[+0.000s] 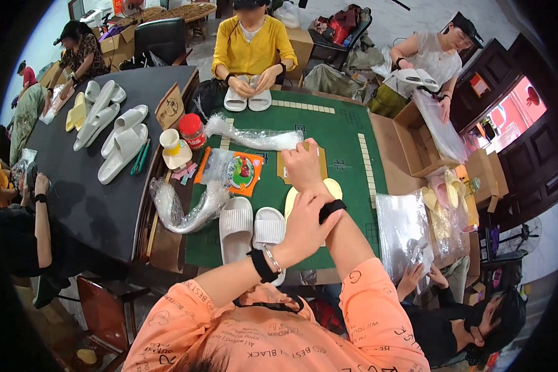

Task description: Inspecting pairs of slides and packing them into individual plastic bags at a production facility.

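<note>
My left hand [304, 226] reaches across my right wrist, its fingers closed around the black wristband [333, 211] there. My right hand [304, 166] is loosely curled above the green table top, with nothing visible in it. A tan card [322, 164] and the end of a long clear plastic wrap [254, 137] lie beside it. Pale yellow slippers [333, 188] are partly hidden under my arms. To their left sit a larger white slipper [236, 226] and a smaller one [269, 226], close to my left forearm.
Left of centre are an orange-and-clear bag [239, 172], crumpled plastic wrap [186, 211], a red-lidded jar [193, 131] and a cup [170, 142]. More slippers [124, 152] lie on the dark table [80, 204]. Clear bags [403, 226] and an open carton [415, 146] are right. Several people work around.
</note>
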### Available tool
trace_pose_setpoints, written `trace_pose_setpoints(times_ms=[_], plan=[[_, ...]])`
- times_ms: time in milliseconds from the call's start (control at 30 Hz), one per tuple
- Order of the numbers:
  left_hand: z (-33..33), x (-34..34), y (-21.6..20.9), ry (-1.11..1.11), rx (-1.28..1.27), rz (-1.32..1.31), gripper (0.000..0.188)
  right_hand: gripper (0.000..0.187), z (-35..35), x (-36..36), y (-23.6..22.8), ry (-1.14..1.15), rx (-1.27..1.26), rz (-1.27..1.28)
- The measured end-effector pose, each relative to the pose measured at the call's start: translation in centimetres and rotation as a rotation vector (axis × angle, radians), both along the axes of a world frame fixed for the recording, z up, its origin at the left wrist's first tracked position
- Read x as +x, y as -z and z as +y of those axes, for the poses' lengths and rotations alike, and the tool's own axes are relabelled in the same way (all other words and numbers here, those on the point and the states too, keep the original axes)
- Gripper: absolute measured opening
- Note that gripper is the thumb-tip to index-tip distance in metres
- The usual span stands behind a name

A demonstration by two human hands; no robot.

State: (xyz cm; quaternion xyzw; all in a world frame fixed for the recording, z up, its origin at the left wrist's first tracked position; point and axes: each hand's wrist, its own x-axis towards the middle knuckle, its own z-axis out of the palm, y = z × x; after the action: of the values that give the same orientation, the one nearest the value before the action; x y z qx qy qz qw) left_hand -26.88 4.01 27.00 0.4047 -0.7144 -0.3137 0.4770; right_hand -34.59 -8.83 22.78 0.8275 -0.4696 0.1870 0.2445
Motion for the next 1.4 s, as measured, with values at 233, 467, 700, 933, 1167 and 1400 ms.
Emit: trace_pose_setpoints(times_ms=[233,467,700,933,1167,1400], plan=[[0.4,-0.2,-1.1,0.209,0.492,0.092,0.02,0.008,0.9,-1.5,-0.1,0.073,0.004,0.027],[2.2,0.6,-0.4,0.487,0.599,0.232,0.017,0.007,1.2,-2.3,0.4,0.339,0.027,-0.396],[-3.3,2.5,3.5,0.058,0.86,0.702,0.023,0.01,3.2,-1.2,-1.0,0.279,0.13,-0.427],[-7.9,4.9,3.8,-0.029,1.068,0.943,0.03,0.006,6.1,1.5,-1.9,0.06,0.033,-0.539],[-9.8,5.5,3.6,-0.067,0.821,0.977,0.023,0.013,8.9,3.5,-3.2,-0.015,0.009,-0.657],[-12.5,5.8,3.4,-0.279,0.522,0.636,0.026,0.033,15.0,8.1,-4.0,-0.237,0.282,-0.794]])
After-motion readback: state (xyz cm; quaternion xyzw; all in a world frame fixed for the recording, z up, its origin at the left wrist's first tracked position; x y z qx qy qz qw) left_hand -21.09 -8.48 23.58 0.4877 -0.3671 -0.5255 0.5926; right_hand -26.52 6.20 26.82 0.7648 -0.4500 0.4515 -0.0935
